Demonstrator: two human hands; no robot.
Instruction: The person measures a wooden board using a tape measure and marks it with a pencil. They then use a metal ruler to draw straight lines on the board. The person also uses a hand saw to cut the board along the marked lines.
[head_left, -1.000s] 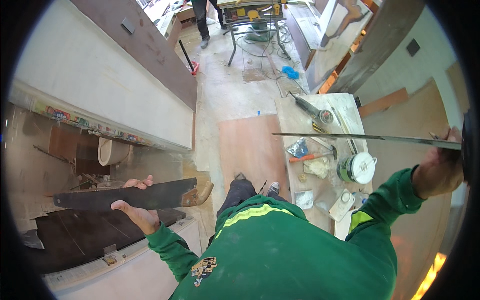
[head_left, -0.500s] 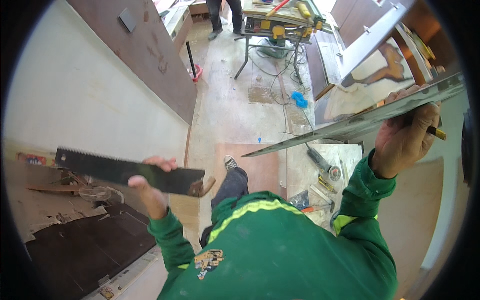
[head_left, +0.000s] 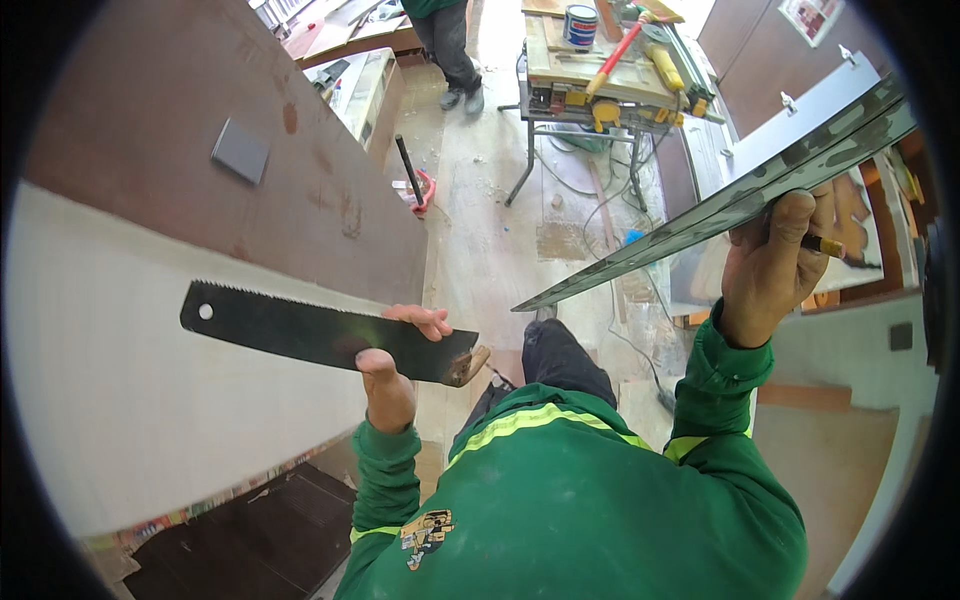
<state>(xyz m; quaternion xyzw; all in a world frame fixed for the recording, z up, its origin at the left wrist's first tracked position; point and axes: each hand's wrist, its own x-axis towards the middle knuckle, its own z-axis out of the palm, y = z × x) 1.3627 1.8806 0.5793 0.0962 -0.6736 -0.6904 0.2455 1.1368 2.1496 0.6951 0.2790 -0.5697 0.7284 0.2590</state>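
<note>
My left hand (head_left: 388,395) grips a hand saw (head_left: 290,325) by its dark blade, close to the wooden handle end. The saw lies roughly level, its toothed edge facing away from me and its tip with a round hole pointing left. On the right, my right hand (head_left: 775,265) is raised and closed round a long, thin grey strip (head_left: 680,232) with dark blotches. The strip slants from the upper right down to a far end near the middle. A short yellow and dark stick (head_left: 824,246), like a pencil, sticks out of the same hand.
Ahead, a bench saw (head_left: 600,100) on folding legs carries a paint can (head_left: 580,25) and a red-handled hammer (head_left: 622,55). Cables (head_left: 610,200) trail over the floor. Another person (head_left: 450,50) stands beyond. A brown wall panel (head_left: 330,150) stands left, open cabinets right.
I have moved forward, so the bench saw and the other person appear nearer. The tools on the floor beside me are mostly out of sight. Both hands keep their holds.
</note>
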